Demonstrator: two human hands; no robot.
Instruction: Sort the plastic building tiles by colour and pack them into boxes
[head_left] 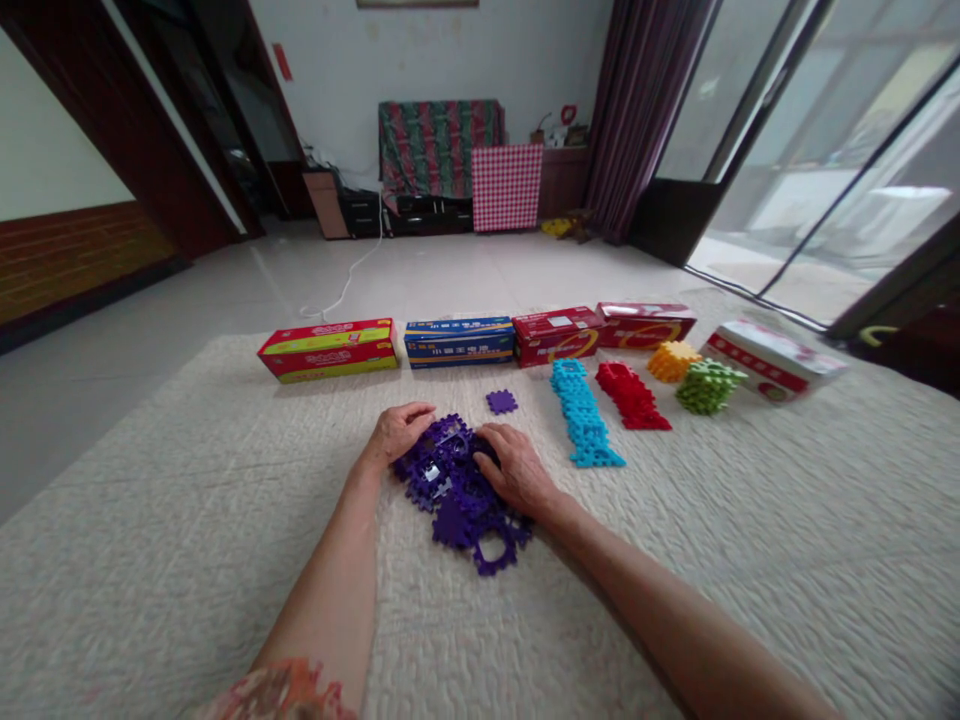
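Observation:
A loose heap of purple interlocking plastic pieces (454, 522) lies on the pale bedspread in front of me. Some are solid squares with toothed edges, others are open frames. At the heap's upper left edge, my left hand (401, 433) rests with its fingers reaching over the pieces. My right hand (516, 470) lies on the heap's right side, thumb apart from the fingers; whether a piece is under its fingertips is hidden. A single purple square piece (502, 402) lies apart, just beyond the heap.
Right of the heap stand joined rows of blue pieces (583, 415) and red pieces (631, 396), with orange pieces (673, 361) and green pieces (709, 387) beyond. Along the far side stand a red-and-yellow box (330, 350), a blue box (460, 342), two red boxes (556, 336) and a white-and-red box (772, 360).

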